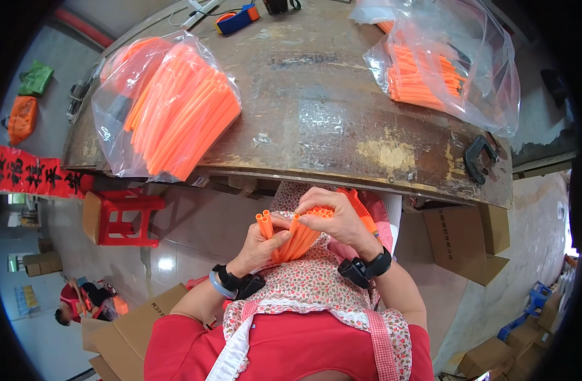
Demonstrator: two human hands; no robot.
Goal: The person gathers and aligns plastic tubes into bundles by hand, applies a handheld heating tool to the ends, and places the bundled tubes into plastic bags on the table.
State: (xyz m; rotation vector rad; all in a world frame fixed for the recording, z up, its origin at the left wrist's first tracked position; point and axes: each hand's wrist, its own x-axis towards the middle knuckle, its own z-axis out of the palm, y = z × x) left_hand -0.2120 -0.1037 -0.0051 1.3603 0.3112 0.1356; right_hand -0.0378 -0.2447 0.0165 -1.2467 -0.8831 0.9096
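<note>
Orange tubes in both hands

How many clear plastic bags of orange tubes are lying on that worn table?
2. One bag of orange tubes lies at the table's left edge, overhanging it; the other bag lies at the far right. Others may be hidden beyond the frame.

A bag of tubes lies on the table at the left, another bag at the right, a clamp on the near right edge. Below the edge, both hands hold a bundle of tubes over the lap; a stool stands left, boxes right.
</note>
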